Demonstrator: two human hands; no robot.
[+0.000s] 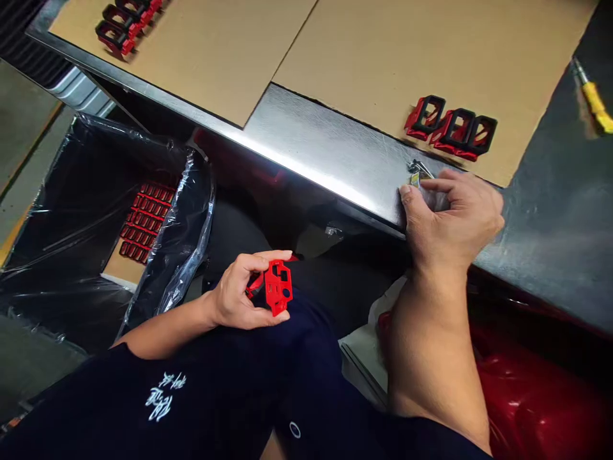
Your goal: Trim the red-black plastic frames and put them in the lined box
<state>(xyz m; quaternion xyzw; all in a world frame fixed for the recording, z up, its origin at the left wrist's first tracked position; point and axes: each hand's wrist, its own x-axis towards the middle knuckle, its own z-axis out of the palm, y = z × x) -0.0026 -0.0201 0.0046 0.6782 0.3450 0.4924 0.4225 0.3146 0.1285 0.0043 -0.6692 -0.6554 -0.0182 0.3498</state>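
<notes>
My left hand (244,294) is closed round a red plastic part (278,287) with several cut-outs and a round dark hole. The thumb grips its lower end and the fingers its upper end, above my lap. At the metal table's front edge, my right hand (453,214) pinches a small shiny metal piece with a yellow patch (416,181). Its kind is unclear, since the fingers cover most of it. Small dark bits (414,165) lie by the fingertips. Just beyond that hand stand several red parts with black frames (454,128).
Cardboard sheets (383,51) cover much of the metal table (306,128). More red-and-black parts (122,29) stand far left. A yellow-handled screwdriver (596,105) lies at right. Left of me, a bin lined with black plastic (62,185) holds rows of red-and-black parts (147,220).
</notes>
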